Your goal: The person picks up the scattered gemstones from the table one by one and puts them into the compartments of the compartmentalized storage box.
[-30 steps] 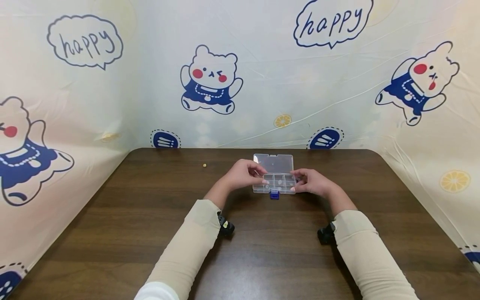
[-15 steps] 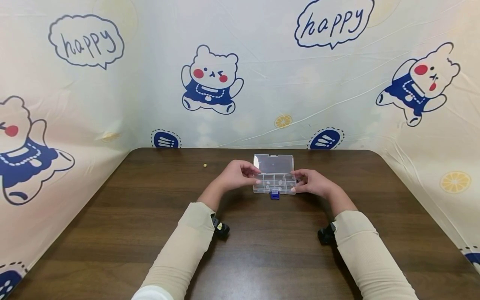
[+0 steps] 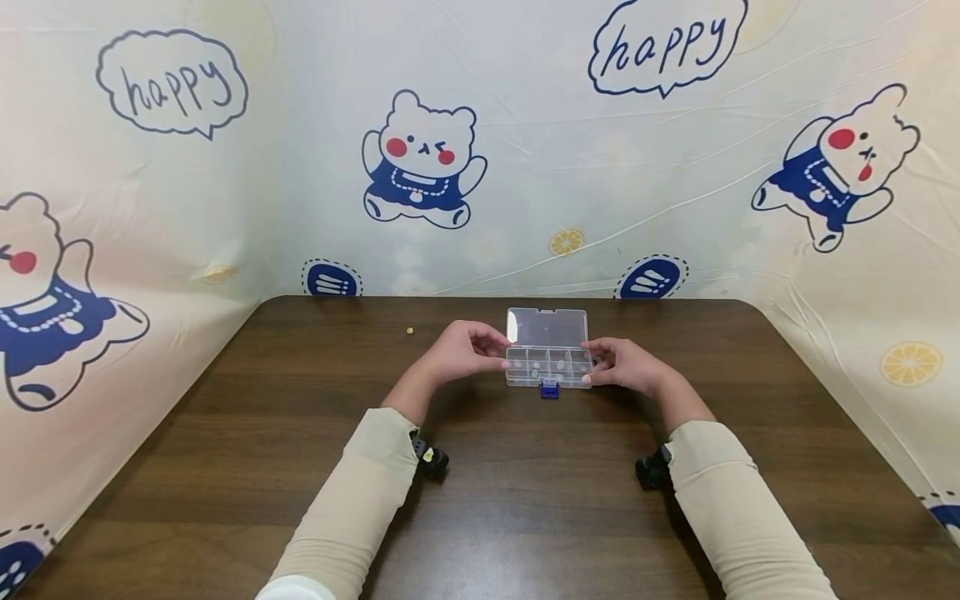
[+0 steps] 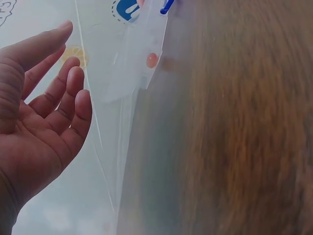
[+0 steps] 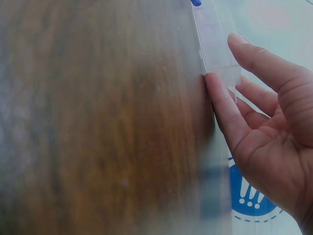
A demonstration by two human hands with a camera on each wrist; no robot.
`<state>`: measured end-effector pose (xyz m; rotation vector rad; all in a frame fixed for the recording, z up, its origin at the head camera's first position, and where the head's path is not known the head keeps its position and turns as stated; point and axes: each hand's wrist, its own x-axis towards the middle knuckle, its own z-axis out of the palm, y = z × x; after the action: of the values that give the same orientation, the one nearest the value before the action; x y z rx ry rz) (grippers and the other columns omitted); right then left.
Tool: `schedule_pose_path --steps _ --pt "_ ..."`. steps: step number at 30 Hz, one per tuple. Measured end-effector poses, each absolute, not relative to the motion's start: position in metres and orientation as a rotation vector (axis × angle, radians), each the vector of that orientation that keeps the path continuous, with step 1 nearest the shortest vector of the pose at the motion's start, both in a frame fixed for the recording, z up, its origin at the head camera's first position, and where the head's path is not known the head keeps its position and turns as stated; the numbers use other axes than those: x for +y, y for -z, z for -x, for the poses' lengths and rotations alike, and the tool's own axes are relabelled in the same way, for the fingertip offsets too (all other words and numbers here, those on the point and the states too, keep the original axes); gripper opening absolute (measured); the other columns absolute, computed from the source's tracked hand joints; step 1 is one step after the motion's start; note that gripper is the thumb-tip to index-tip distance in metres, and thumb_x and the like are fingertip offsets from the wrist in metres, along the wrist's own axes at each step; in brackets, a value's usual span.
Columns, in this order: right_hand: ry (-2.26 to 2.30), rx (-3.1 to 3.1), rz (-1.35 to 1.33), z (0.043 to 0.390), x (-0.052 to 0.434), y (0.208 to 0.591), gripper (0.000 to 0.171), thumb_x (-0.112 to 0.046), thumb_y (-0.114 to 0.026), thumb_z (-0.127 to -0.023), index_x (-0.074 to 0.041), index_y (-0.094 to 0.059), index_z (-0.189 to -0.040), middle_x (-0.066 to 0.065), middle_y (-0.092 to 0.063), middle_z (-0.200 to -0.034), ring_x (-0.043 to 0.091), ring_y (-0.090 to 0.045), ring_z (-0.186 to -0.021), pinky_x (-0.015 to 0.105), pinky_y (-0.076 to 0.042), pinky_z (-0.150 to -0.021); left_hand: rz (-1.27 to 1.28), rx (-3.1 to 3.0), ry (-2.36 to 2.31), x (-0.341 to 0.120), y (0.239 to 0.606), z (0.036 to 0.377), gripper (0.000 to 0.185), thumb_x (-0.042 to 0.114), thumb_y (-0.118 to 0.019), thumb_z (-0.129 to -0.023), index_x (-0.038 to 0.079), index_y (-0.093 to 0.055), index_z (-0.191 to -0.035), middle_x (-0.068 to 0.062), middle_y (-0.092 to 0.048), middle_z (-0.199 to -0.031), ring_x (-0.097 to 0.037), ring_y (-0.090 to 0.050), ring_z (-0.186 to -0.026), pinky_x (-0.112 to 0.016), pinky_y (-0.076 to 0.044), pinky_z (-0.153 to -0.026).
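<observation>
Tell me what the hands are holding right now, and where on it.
The right hand steadies the clear compartment box at its right end; the left hand is open beside its left end.

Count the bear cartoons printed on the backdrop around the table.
3. One bear is on the back wall left of centre, one bear is on the right wall, and one bear is on the left wall, cut off by the frame edge. More may lie outside the view.

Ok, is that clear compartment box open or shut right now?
Open. The clear box has its lid swung back behind the compartments, and the blue latch at the front hangs free.
</observation>
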<state>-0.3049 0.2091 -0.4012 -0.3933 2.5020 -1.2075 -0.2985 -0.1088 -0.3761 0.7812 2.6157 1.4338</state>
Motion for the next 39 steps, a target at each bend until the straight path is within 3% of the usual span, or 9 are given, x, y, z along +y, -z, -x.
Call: schedule_pose_path --steps 15,33,39 --pt "1.207 2.502 0.376 0.304 0.208 0.401 0.072 -0.022 -0.079 -0.084 -0.004 -0.044 -0.144 0.022 -0.047 -0.139 0.027 -0.059 -0.105 0.044 -0.044 -0.099 -0.758 2.674 -1.419 -0.129 0.374 0.297 0.032 0.014 -0.084 -0.078 0.002 -0.073 -0.105 -0.02 -0.069 -0.098 -0.02 -0.061 -0.083 -0.032 -0.053 -0.078" --pt "1.195 2.502 0.379 0.306 0.21 0.402 0.072 -0.024 -0.078 -0.084 -0.005 -0.044 -0.144 0.022 -0.045 -0.141 0.028 -0.056 -0.106 0.046 -0.042 -0.102 -0.581 2.736 -1.477 -0.158 0.378 0.297 0.029 0.018 -0.084 -0.078 0.008 -0.074 -0.104 -0.012 -0.069 -0.096 -0.022 -0.06 -0.085 -0.032 -0.052 -0.074" --pt "1.186 2.51 0.385 0.306 0.21 0.401 0.072 -0.024 -0.078 -0.084 -0.005 -0.044 -0.144 0.022 -0.045 -0.141 0.028 -0.057 -0.105 0.046 -0.042 -0.101 -0.563 2.73 -1.51 -0.166 0.382 0.3 0.03 0.016 -0.083 -0.079 0.006 -0.073 -0.105 -0.017 -0.068 -0.1 -0.023 -0.06 -0.087 -0.033 -0.051 -0.074"
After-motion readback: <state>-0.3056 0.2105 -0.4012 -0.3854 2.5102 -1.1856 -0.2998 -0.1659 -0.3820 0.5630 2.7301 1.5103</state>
